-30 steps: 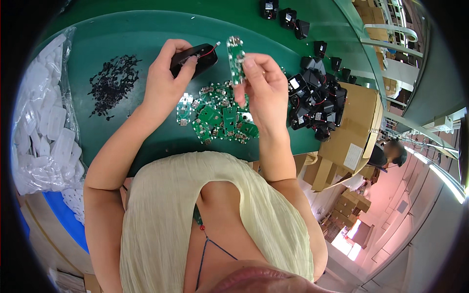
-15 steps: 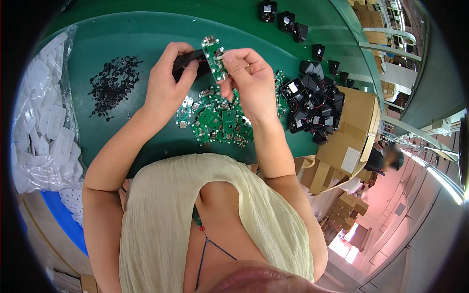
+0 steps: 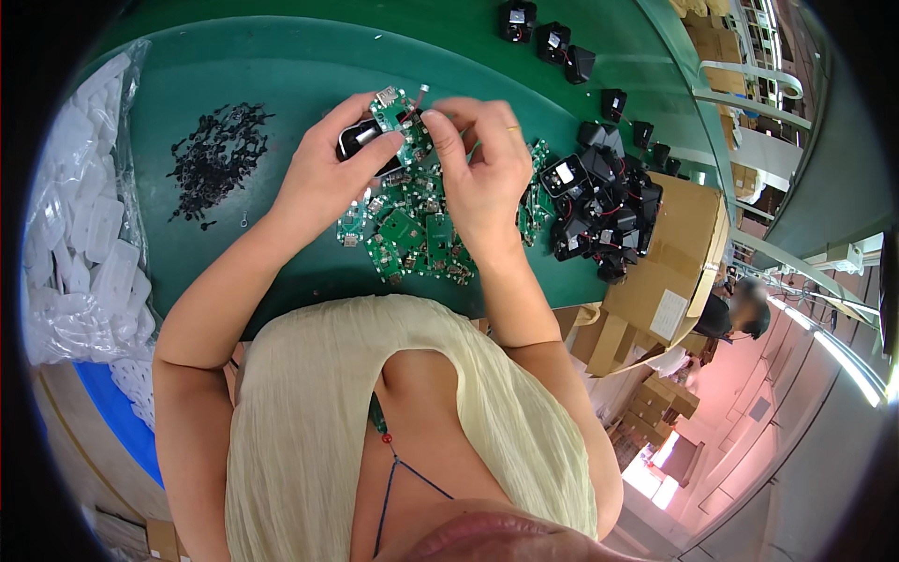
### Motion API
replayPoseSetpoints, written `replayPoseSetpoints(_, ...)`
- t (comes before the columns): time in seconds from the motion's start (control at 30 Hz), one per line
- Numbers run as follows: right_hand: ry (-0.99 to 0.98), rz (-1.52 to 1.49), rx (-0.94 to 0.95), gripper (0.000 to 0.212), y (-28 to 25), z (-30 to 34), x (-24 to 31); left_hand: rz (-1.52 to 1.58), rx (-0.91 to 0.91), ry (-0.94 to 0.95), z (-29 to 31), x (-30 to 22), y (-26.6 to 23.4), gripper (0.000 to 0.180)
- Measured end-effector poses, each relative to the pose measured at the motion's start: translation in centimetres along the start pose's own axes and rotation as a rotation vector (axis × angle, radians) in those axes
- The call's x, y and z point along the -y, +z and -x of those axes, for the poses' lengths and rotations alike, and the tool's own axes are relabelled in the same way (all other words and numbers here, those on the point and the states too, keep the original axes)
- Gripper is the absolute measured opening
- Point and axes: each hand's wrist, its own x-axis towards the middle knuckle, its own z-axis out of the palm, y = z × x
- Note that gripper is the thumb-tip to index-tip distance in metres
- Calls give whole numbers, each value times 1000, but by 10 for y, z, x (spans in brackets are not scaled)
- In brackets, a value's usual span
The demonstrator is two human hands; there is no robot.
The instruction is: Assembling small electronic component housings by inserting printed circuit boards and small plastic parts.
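Note:
My left hand (image 3: 332, 155) grips a black plastic housing (image 3: 354, 140), its hollow side now showing a pale part inside. A green circuit board (image 3: 391, 110) is held against the housing under my left thumb. Red and dark wires with a small white connector (image 3: 424, 89) stick up beside the board. My right hand (image 3: 482, 155) is curled at the board's right edge, thumb and fingertips close to the wires; its fingers are partly blurred, and what they pinch is hidden. Below both hands lies a heap of green circuit boards (image 3: 403, 229).
Small black pieces (image 3: 220, 159) lie in a pile at left, beside a plastic bag of translucent white parts (image 3: 98, 225). Wired black housings (image 3: 609, 206) are heaped at right by a cardboard box (image 3: 670, 253). More housings (image 3: 552, 42) stand farther back. Another person (image 3: 735, 314) is at far right.
The housing has turned so its open side shows, and the board has tipped onto it under my left thumb. My right hand has shifted from the board toward the wires.

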Motion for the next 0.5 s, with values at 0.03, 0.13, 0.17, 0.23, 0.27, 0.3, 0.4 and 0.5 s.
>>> replayPoseSetpoints(0.03, 1, -1, 2, 10, 0, -2, 1, 1, -2, -2, 1, -3, 0, 32)
replayPoseSetpoints(0.13, 153, -164, 53, 12, 3, -5, 0, 25, -70, -16, 3, -6, 1, 28)
replayPoseSetpoints(0.17, 217, -306, 71, 12, 6, -5, -2, 21, -57, 30, 2, -2, 1, 28)
replayPoseSetpoints(0.23, 281, -453, 94, 12, 10, -6, -4, 16, -52, 74, 1, 8, 1, 27)
replayPoseSetpoints(0.27, 317, -461, 129, 12, 11, -6, -5, -44, -69, 152, 0, 15, 1, 28)
replayPoseSetpoints(0.3, 352, -468, 162, 12, 12, -7, -6, -105, -84, 230, -1, 18, 1, 28)
replayPoseSetpoints(0.4, 410, -619, 189, 11, 14, -4, -12, -147, -89, 300, -4, 18, -1, 28)
replayPoseSetpoints(0.5, 238, -631, 51, 8, 22, -2, -14, -116, -115, 179, -3, 10, -2, 27)
